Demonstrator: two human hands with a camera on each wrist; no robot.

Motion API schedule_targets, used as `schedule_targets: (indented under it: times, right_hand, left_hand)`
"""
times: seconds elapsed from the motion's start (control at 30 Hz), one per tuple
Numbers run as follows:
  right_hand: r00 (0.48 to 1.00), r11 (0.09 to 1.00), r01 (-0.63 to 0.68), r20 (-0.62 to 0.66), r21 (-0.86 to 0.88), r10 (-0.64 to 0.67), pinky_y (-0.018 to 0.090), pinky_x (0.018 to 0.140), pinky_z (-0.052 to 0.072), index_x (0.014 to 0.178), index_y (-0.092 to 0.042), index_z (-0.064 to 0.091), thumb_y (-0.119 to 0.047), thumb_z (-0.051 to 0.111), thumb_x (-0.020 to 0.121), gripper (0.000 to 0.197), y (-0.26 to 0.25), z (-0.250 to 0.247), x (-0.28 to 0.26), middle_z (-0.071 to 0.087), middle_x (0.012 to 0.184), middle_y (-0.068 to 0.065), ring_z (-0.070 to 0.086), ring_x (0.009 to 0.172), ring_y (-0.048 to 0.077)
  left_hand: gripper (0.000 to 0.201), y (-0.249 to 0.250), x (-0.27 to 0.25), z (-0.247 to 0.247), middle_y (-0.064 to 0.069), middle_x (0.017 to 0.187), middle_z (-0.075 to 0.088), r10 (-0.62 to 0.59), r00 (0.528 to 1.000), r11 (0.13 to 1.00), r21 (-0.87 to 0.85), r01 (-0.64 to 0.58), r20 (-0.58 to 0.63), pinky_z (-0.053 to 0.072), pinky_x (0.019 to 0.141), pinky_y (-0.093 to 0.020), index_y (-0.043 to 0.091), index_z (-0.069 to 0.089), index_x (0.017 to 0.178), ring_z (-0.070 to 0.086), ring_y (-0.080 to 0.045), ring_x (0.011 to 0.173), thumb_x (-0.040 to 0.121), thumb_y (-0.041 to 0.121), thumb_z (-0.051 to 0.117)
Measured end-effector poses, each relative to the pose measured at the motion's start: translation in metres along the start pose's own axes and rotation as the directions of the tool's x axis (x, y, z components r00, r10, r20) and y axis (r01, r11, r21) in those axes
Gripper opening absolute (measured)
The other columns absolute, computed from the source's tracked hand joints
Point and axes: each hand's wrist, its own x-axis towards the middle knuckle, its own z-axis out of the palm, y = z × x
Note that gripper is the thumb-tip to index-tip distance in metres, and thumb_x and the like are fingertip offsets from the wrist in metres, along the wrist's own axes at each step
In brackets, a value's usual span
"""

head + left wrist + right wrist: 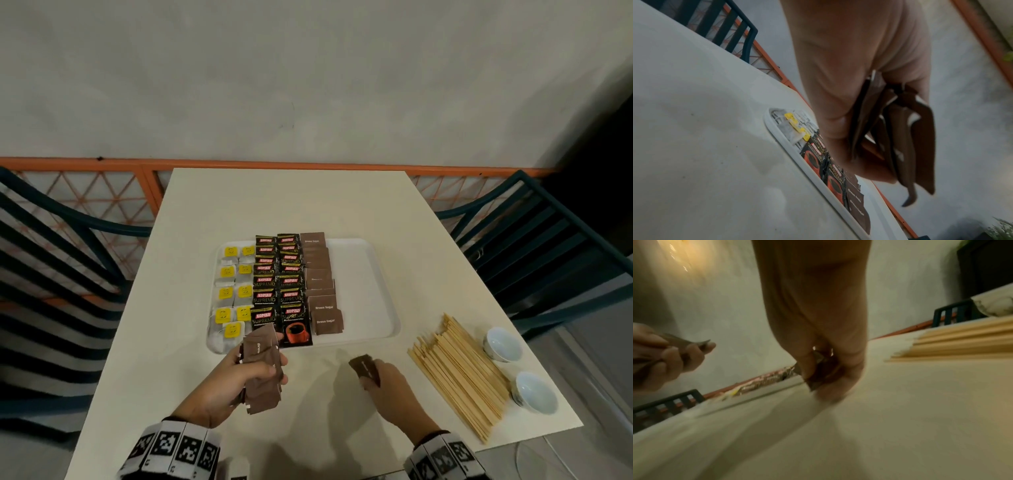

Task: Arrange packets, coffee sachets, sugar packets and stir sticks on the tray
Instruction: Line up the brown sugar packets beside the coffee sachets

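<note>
brown sugar packets going onto the tray

i have one sugar packet (365, 370) pinched in my right hand (394, 390), thumb and fingertips closed on its near end, low over the table (281, 198) just in front of the tray (363, 287). my left hand (236, 383) has its fingers curled round a loose stack of packets (262, 370), fanned out and hanging from the grip in the left wrist view.

i judge these packets light, thin and floppy, with slick paper; a pinch on a short edge should let one lie flat, while a squeeze in the middle could crease it or burst the seal.

on the tray a sugar column (320, 284) runs along the right of the black coffee sachets (279, 284), and yellow-tagged tea bags (233, 291) fill the left side. the right part of the tray is bare.

beyond it, on the table to my right, lie the stir sticks (459, 373) in a heap, not yet on the tray, beside two small white bowls (503, 344).
</note>
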Motion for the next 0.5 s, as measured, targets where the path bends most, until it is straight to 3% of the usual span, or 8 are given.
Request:
schedule_targets:
  times: [0.1, 0.23, 0.3, 0.4, 0.5]
  right_hand:
    - [0.989, 0.928, 0.083, 0.086, 0.363, -0.122, 0.020, 0.067, 0.051, 0.099, -0.008, 0.051, -0.010, 0.040, 0.097, 0.011, -0.024, -0.016, -0.011, 0.059, 0.084, 0.001, 0.057, 0.070, 0.010]
    - [0.947, 0.716, 0.175, 0.082, 0.676, -0.310, 0.022, 0.059, 0.050, 0.103, -0.003, 0.057, -0.002, 0.061, 0.086, 0.017, -0.047, -0.044, -0.015, 0.067, 0.076, 0.006, 0.060, 0.061, 0.013]
    - [0.908, 0.682, 0.198, 0.130, 0.704, -0.398, 0.022, 0.058, 0.047, 0.093, -0.007, 0.062, -0.008, 0.067, 0.082, 0.012, -0.057, -0.056, -0.015, 0.067, 0.072, 0.004, 0.056, 0.059, 0.012]
    - [0.830, 0.696, 0.226, 0.239, 0.681, -0.504, 0.019, 0.055, 0.041, 0.084, -0.012, 0.064, -0.014, 0.065, 0.084, 0.003, -0.066, -0.067, -0.015, 0.061, 0.071, 0.004, 0.047, 0.054, 0.009]
    - [0.758, 0.761, 0.241, 0.373, 0.603, -0.535, 0.017, 0.053, 0.039, 0.079, -0.014, 0.064, -0.014, 0.066, 0.083, 0.006, -0.070, -0.071, -0.012, 0.055, 0.067, 0.002, 0.044, 0.053, 0.008]
  left_hand:
    - [0.041, 0.002, 0.000, 0.004, -0.012, 0.085, 0.067, 0.036, 0.999, 0.999, 0.025, -0.035, -0.025, 0.054, 0.060, -0.035, 0.009, 0.060, 0.106, 0.067, -0.028, 0.070, 0.067, -0.004, 0.062]
    - [0.039, 0.006, 0.003, 0.019, -0.008, 0.083, 0.069, 0.094, 0.993, 0.993, 0.074, -0.089, -0.064, 0.051, 0.069, -0.040, 0.010, 0.059, 0.106, 0.068, -0.025, 0.071, 0.070, -0.001, 0.068]
    - [0.037, 0.010, 0.002, 0.027, -0.011, 0.087, 0.069, 0.119, 0.990, 0.991, 0.066, -0.114, -0.077, 0.054, 0.066, -0.038, 0.012, 0.060, 0.107, 0.068, -0.025, 0.075, 0.074, 0.004, 0.072]
    - [0.060, 0.014, 0.000, 0.036, -0.013, 0.092, 0.071, 0.151, 0.986, 0.987, 0.070, -0.147, -0.066, 0.054, 0.068, -0.034, 0.015, 0.061, 0.110, 0.068, -0.023, 0.086, 0.056, 0.028, 0.082]
    - [0.061, 0.015, -0.002, 0.043, -0.008, 0.096, 0.072, 0.187, 0.980, 0.979, 0.097, -0.180, -0.070, 0.054, 0.074, -0.030, 0.018, 0.062, 0.111, 0.068, -0.021, 0.091, 0.054, 0.028, 0.081]
